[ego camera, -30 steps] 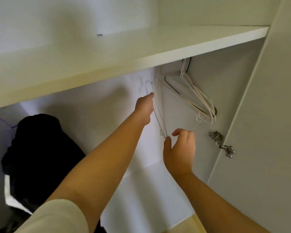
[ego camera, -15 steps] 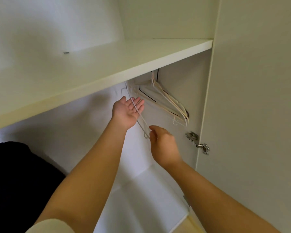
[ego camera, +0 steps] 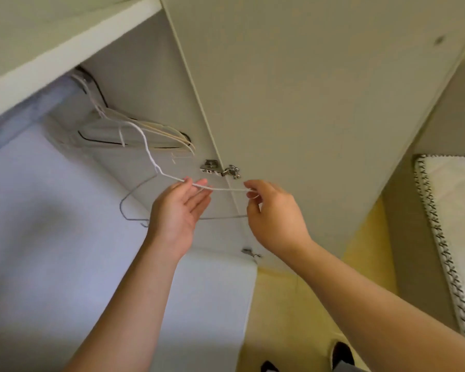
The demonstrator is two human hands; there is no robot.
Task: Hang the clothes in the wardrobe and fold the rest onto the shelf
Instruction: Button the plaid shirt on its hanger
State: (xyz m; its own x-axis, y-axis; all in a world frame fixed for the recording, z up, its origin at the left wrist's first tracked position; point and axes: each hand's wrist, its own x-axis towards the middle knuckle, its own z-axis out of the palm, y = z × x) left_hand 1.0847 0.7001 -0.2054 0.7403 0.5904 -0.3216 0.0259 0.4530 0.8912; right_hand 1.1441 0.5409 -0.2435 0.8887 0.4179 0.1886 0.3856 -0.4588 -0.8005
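White wire hanger (ego camera: 227, 189), cream wardrobe door (ego camera: 306, 103), yellow floor (ego camera: 293, 304), white cloth (ego camera: 457, 200) with black-patterned border.

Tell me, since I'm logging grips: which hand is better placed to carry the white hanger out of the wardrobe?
Right, probably. The right hand pinches the white hanger at its wire's end; the left hand lies open, the wire only resting across its fingers.

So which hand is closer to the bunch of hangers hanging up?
Left. The left hand is just below and right of the hanging hangers; the right hand is farther right, pinching the end of the white hanger.
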